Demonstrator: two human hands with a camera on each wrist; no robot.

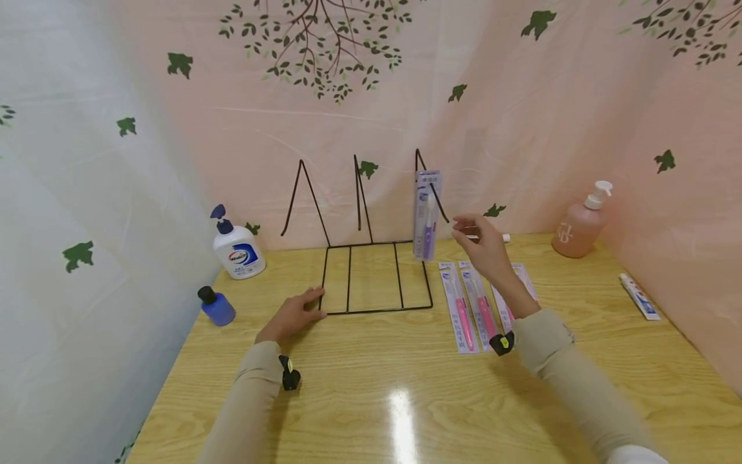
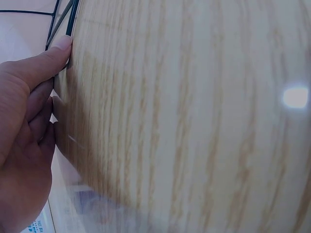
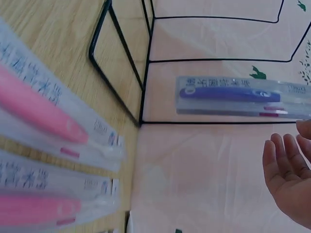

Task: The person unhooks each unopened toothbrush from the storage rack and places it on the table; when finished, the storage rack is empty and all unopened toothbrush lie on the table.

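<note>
From the head camera I see the purple toothbrush in its clear blister pack (image 1: 427,216) hanging on the right hook of the black wire rack (image 1: 375,277), just left of my right hand (image 1: 484,248), whose fingers (image 1: 464,225) are relaxed and hold nothing. My left hand (image 1: 292,316) lies flat on the light wooden bench (image 1: 406,386), touching the rack's front corner.

The left wrist camera shows my thumb pressed against the black wire.

The right wrist camera shows the pack apart from my open fingers (image 3: 286,160), with pink packaged toothbrushes (image 3: 53,121) lying on the bench.
</note>
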